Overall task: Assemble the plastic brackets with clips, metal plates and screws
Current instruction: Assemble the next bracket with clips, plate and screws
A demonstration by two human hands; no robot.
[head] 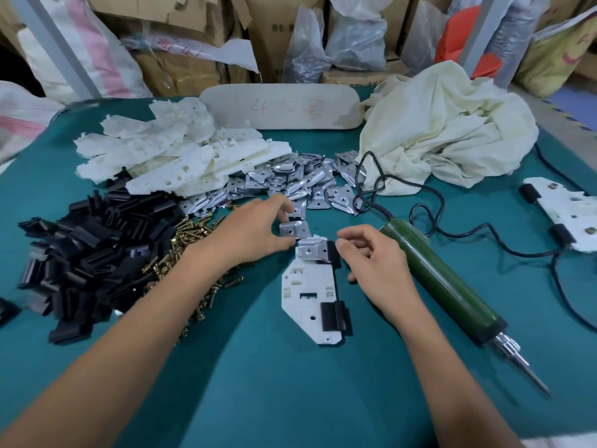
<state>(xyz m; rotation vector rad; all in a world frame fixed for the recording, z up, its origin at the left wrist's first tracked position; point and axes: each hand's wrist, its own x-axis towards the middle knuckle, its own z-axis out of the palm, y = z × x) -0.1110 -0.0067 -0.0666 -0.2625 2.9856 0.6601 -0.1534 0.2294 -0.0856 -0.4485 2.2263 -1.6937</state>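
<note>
Nearest me, at six o'clock, the white bracket [310, 295] lies flat on the green table [323, 383], one black clip [334, 315] on its near right edge and another at its far right corner. One metal plate [311, 252] sits on the bracket's far end, tilted a little, its hole showing and no screw in it yet.

My left hand [255, 231] reaches toward twelve o'clock; thumb and fingers are narrowed around a second, loose plate [292, 228], which looks pinched but not lifted off the cloth. My right hand [374, 263] hovers at three o'clock of the bracket, fingers curled and holding nothing, fingertips just beside the far clip.

Trouble I can foresee: the seated plate is loose, so a nudge from either hand could slide it off its hole, and a screw would then start crooked. Pulling the loose plate toward me could drag others from the plate pile [290, 182] along, since they overlap and may snag. The brass screws [190, 250] at nine o'clock are scattered near my left forearm, easy to sweep away. At three o'clock the green screwdriver [442, 286] lies close to my right wrist, and its cord [452, 234] loops nearby, so it could catch as I reach.
</note>
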